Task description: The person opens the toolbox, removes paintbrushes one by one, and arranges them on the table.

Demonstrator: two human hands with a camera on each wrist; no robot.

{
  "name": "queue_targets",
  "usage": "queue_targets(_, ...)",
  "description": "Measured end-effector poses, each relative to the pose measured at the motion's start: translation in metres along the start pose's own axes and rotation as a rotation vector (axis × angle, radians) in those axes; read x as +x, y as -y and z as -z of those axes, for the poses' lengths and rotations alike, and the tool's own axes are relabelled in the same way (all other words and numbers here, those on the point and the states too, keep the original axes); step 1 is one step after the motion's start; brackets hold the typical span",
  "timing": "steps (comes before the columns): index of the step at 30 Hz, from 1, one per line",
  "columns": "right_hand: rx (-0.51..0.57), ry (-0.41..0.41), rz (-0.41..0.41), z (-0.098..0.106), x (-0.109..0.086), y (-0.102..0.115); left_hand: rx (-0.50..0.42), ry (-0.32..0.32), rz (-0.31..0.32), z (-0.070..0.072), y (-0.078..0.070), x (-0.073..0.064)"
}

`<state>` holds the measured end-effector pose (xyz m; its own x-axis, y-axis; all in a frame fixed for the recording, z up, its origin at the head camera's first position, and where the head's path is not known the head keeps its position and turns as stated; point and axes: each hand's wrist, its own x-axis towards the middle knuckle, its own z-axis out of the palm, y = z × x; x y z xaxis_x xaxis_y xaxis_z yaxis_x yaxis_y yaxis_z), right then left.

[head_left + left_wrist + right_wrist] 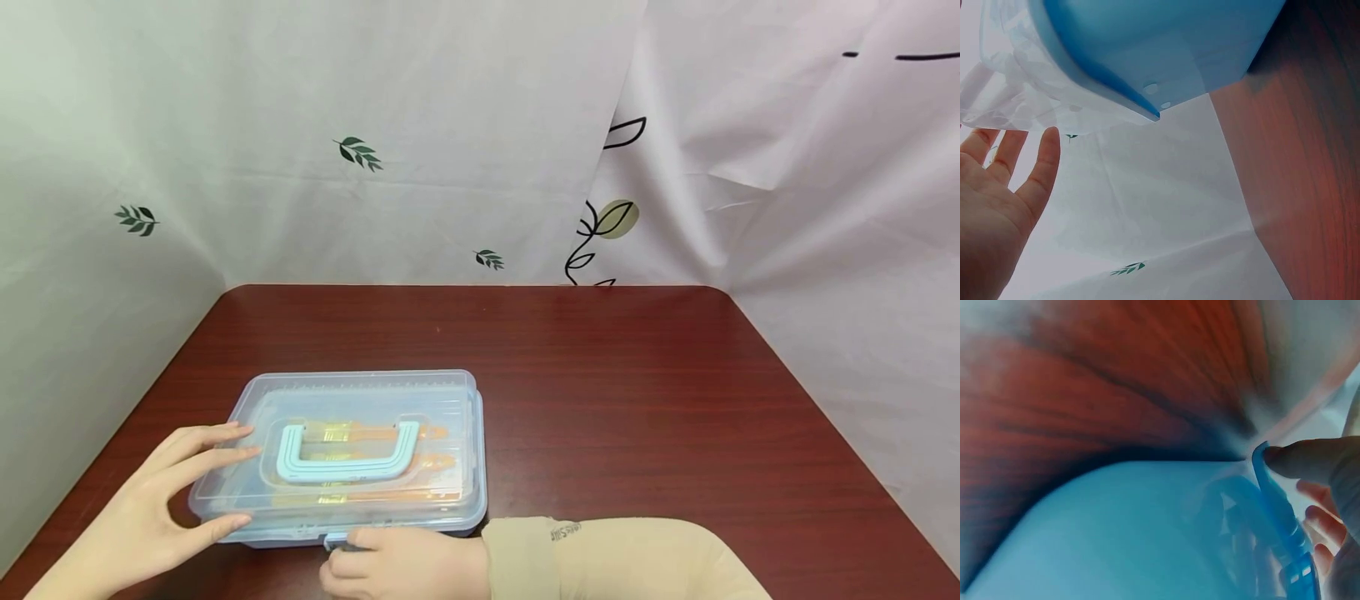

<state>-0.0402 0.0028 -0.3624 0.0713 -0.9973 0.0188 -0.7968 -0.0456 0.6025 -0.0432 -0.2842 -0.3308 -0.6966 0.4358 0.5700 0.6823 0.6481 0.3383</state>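
Note:
A plastic storage box [225,492] with a clear lid and a light blue base lies on the left part of the table, lid down. Through the lid show several paintbrushes [375,432] with orange handles, beneath a pale blue carry handle [345,472] folded flat. My left hand [161,487] spreads its fingers along the lid's left end, fingertips at the edge. At the front, my right hand [401,562] holds the blue latch [1280,509]. Its thumb [1310,459] lies against the latch's tip, while the other fingers are curled nearby.
The dark red-brown wooden table [637,417] stretches out behind and to the right of the box. White cloth [420,217] with leaf prints hangs around its back and sides. A beige sleeve [622,554] covers the right forearm along the front.

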Motion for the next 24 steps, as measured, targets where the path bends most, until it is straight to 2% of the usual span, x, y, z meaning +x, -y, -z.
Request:
queue_targets(4, -0.004, -0.048, -0.007, 0.0, -0.005, -0.001, -0.006, -0.017, -0.022, -0.001, 0.002, -0.001)
queue_targets(11, -0.051, -0.236, -0.057, 0.003, -0.019, -0.01, -0.039, -0.044, -0.06, -0.004, 0.005, -0.001)
queue_targets(17, -0.085, -0.416, -0.087, 0.015, -0.04, -0.029, -0.045, -0.046, -0.066, -0.005, 0.006, -0.001)
queue_targets(20, -0.046, -0.504, -0.184, 0.015, -0.052, -0.04, -0.038, -0.047, -0.07, -0.006, 0.006, -0.001)
queue_targets(22, 0.031, -0.535, -0.306, 0.012, -0.059, -0.045, -0.031, -0.052, -0.078, -0.007, 0.006, -0.001)
queue_targets(24, 0.13, -0.521, -0.448, 0.009, -0.066, -0.048, -0.026, -0.056, -0.08, -0.007, 0.005, -0.001)
